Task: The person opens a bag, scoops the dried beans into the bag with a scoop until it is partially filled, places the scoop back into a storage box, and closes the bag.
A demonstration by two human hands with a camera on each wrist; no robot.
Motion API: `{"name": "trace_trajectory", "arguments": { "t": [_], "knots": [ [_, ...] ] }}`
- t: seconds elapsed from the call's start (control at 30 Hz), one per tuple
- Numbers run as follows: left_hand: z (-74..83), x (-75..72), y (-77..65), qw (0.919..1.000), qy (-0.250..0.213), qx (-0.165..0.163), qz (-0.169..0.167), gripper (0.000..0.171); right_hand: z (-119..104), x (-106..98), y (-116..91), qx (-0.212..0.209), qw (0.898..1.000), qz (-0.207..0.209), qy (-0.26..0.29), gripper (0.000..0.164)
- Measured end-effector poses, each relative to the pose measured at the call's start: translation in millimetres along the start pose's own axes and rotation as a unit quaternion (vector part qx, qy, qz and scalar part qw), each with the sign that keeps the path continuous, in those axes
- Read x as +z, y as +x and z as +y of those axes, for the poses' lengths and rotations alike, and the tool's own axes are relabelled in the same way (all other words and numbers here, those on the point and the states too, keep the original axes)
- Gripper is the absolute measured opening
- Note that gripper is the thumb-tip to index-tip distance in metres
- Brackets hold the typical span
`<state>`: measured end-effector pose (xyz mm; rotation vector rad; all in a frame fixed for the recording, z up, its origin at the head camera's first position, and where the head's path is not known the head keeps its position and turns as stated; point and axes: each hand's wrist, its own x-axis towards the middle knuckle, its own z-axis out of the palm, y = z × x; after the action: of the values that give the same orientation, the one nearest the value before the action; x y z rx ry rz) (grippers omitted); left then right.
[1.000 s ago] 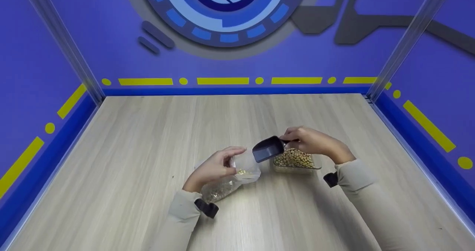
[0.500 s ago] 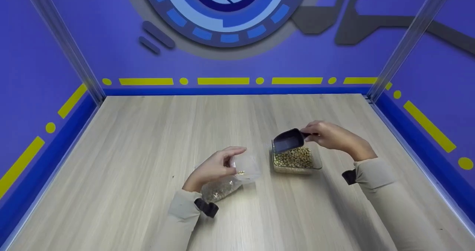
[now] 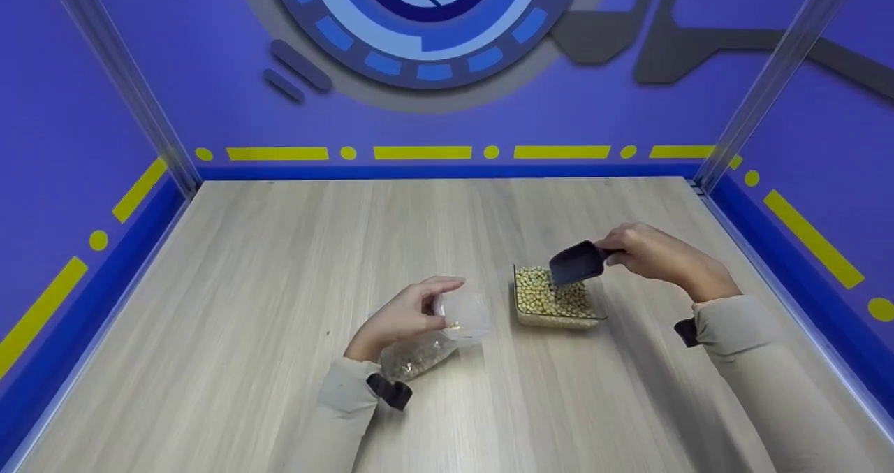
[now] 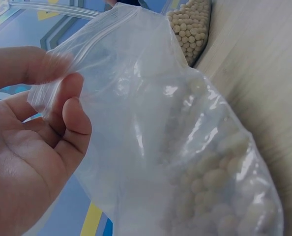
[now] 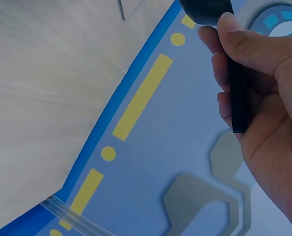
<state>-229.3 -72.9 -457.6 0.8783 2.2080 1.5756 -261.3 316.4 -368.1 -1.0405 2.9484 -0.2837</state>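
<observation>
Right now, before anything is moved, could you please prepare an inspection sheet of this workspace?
Surface: light wood-grain table.
Job's things: clear bag with pale beans inside; see-through container holding similar beans; black scoop seen against the container's back part, contact unclear.
Clutter: nothing seen.
Hands: left hand pinches the bag's edge; right hand grips the scoop's handle.
Cables: nothing seen.
Surroundings: blue walls with yellow marks; metal corner posts.
</observation>
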Motion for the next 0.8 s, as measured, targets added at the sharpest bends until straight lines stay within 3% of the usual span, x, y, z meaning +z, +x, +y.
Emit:
{"name": "trace_trajectory", "arguments": {
  "t": [0.4, 0.57, 0.8],
  "knots": [
    [2.2, -0.6, -1.5, 0.9998, 0.019, -0.003, -0.006, 0.063, 5.3, -0.7, -5.0, -0.026, 0.996, -0.013, -0.079, 0.014],
    [2.0, -1.1, -1.5, 0.9998, 0.021, -0.003, -0.006, 0.064, 4.3, -2.3, -5.7, -0.01, 0.996, -0.047, -0.073, 0.01],
    [1.3, -1.2, -1.6, 0.9997, 0.023, 0.0, -0.006, 0.063, -3.5, -7.2, -4.5, 0.045, 0.992, -0.098, -0.07, 0.011]
  ]
}}
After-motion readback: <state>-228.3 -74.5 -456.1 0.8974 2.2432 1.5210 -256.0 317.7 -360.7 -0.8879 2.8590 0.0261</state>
